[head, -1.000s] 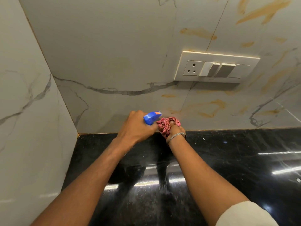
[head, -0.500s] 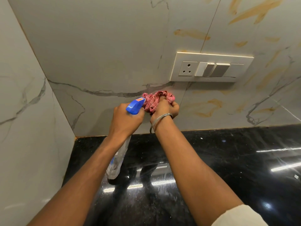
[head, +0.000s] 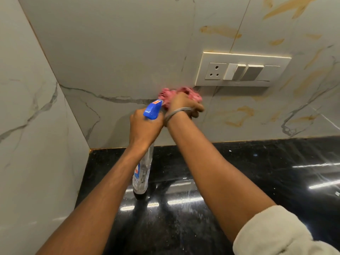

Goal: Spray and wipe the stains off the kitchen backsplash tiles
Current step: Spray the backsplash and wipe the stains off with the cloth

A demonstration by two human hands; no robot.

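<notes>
**Cloth on tile below switch plate, bottle in left hand**

Backsplash tiles [head: 128, 52]: pale marble look, grey veins, several yellow-brown stains [head: 239, 115], most right of the vertical joint. One pink cloth [head: 181, 96], bunched, pressed against the tile just below the left corner of the switch plate [head: 242, 69]. Right hand [head: 184, 105] closed around the cloth; thin bangle at the wrist. Left hand [head: 145, 126] wrapped around the neck of one spray bottle [head: 141, 173]: blue trigger head, clear body; fill level cannot be read. Bottle hangs over the black countertop [head: 257, 172]; contact with it cannot be told. Plate: one socket, two grey switches
</notes>
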